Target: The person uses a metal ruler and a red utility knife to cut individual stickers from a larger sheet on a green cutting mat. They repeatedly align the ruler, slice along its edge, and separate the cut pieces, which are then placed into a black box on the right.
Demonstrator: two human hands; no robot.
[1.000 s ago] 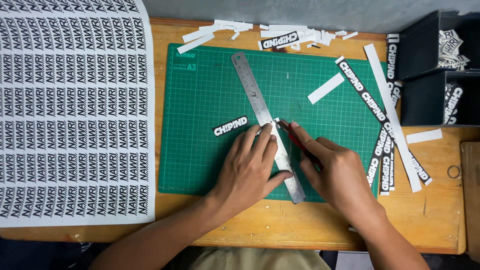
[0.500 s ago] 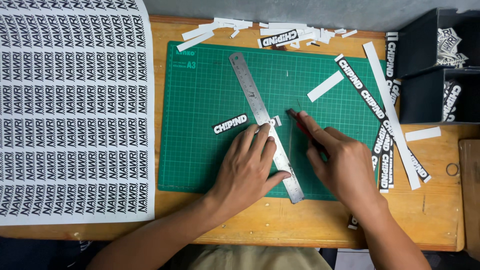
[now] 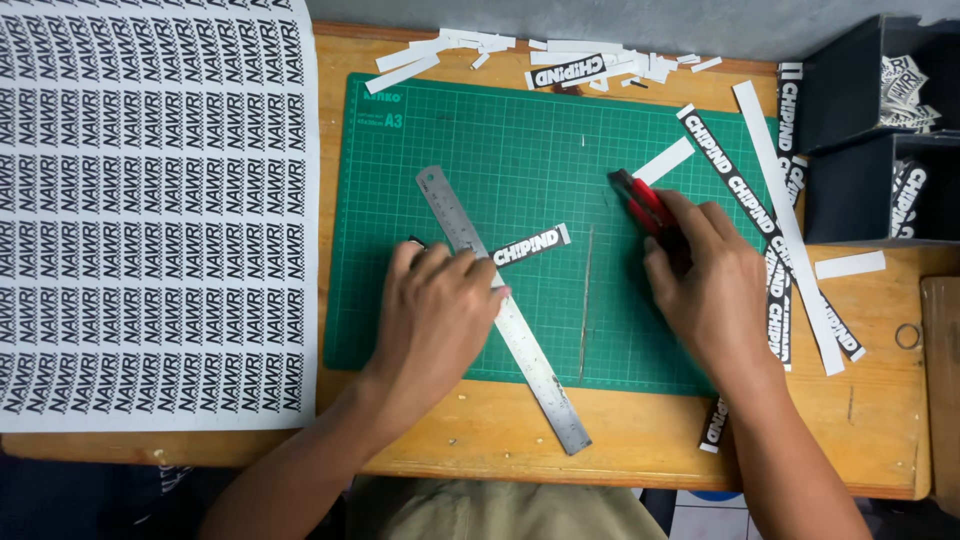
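Note:
My left hand (image 3: 437,312) presses flat on a steel ruler (image 3: 545,372) that lies diagonally across the green cutting mat (image 3: 500,140). A small black sticker with white lettering (image 3: 530,245) pokes out from under the ruler on its right side. A thin sliver of trimmed paper (image 3: 586,300) lies on the mat to the right of the ruler. My right hand (image 3: 712,290) holds a red and black utility knife (image 3: 640,200), lifted toward the mat's right part, away from the ruler.
A big sheet of printed stickers (image 3: 150,210) covers the left. Long black sticker strips (image 3: 740,190) and white offcuts (image 3: 790,220) lie at the mat's right edge. Paper scraps (image 3: 580,60) pile at the back. Black boxes (image 3: 860,130) holding cut stickers stand at the right.
The ruler and my left hand slid left with the sticker, leaving a thin cut strip on the mat. My right hand moved right and up with the knife, away from the ruler.

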